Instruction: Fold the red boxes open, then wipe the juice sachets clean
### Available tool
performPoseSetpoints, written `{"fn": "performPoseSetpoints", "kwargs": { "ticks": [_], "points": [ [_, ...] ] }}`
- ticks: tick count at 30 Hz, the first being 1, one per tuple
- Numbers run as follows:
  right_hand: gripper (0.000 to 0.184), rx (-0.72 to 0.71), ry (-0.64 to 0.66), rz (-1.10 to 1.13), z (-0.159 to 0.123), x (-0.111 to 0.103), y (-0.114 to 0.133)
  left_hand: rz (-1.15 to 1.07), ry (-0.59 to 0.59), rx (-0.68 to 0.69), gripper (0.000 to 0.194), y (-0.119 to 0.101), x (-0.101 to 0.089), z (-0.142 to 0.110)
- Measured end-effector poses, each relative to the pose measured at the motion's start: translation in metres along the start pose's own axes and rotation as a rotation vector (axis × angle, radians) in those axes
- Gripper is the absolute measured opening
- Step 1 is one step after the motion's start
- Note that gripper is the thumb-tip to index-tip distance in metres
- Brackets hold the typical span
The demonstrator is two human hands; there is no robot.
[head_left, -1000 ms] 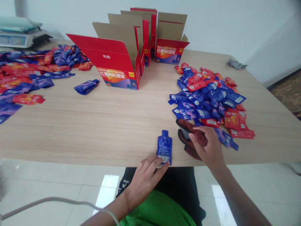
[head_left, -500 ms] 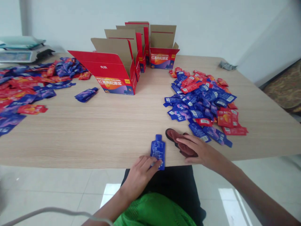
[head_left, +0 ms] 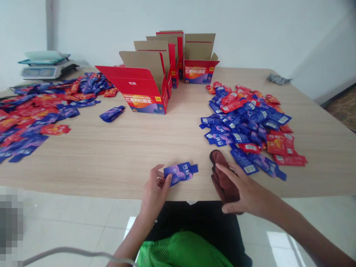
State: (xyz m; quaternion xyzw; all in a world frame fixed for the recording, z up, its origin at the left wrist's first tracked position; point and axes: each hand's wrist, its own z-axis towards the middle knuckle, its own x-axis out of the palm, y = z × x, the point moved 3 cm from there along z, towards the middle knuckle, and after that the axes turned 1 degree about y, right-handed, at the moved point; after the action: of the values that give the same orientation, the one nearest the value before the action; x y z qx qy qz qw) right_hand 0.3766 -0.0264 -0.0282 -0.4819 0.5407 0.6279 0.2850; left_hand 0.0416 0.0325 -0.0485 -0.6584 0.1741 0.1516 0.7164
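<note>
The left heap of pouches [head_left: 33, 111] runs out of my sight. The left hand [head_left: 155, 185] covers 1 end of a blue pouch [head_left: 182, 172]; the right hand [head_left: 249, 191], part of a maroon case [head_left: 226, 181]. The insides of 5 boxes [head_left: 146, 103] are mostly hidden.

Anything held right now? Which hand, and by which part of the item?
Left hand: a blue pouch, by its wide end. Right hand is on a brown case; firm grip can't be told.
</note>
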Motion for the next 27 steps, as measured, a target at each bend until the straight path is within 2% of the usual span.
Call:
{"fn": "performPoseSetpoints", "kwargs": {
  "ticks": [1,3,7,10,13,17,20,22,25,27],
  "points": [
    [0.129,-0.021,0.028,0.003,-0.003,0.000,0.001,0.108,0.005,0.054,0.048,0.000,0.000,0.000],
    [0.127,-0.048,0.037,-0.017,-0.005,0.000,0.003,0.324,0.041,0.183,0.045,-0.002,0.000,-0.002],
    [0.096,-0.113,-0.021,-0.100,0.000,0.004,0.010,0.563,0.124,0.423,0.028,-0.002,0.001,-0.009],
    [0.072,-0.176,-0.063,-0.136,0.005,0.010,0.007,0.627,0.142,0.552,0.027,0.000,-0.002,-0.018],
    [0.046,-0.182,-0.161,-0.118,0.012,0.010,0.000,0.616,0.162,0.715,0.026,0.002,-0.009,-0.029],
    [0.028,-0.067,-0.345,-0.039,0.037,-0.012,0.006,0.579,0.211,0.837,0.030,0.005,-0.013,-0.038],
    [0.026,0.011,-0.516,0.067,0.060,-0.034,0.039,0.559,0.221,0.847,0.029,0.006,-0.011,-0.041],
    [0.024,-0.035,-0.540,0.122,0.073,-0.034,0.073,0.552,0.218,0.859,0.029,0.006,-0.008,-0.044],
    [0.020,-0.187,-0.373,0.088,0.087,-0.001,0.122,0.568,0.264,0.857,0.026,0.007,-0.002,-0.051],
    [0.020,-0.268,-0.292,0.043,0.090,0.028,0.140,0.592,0.283,0.833,0.025,0.008,0.000,-0.054]
  ]
}}
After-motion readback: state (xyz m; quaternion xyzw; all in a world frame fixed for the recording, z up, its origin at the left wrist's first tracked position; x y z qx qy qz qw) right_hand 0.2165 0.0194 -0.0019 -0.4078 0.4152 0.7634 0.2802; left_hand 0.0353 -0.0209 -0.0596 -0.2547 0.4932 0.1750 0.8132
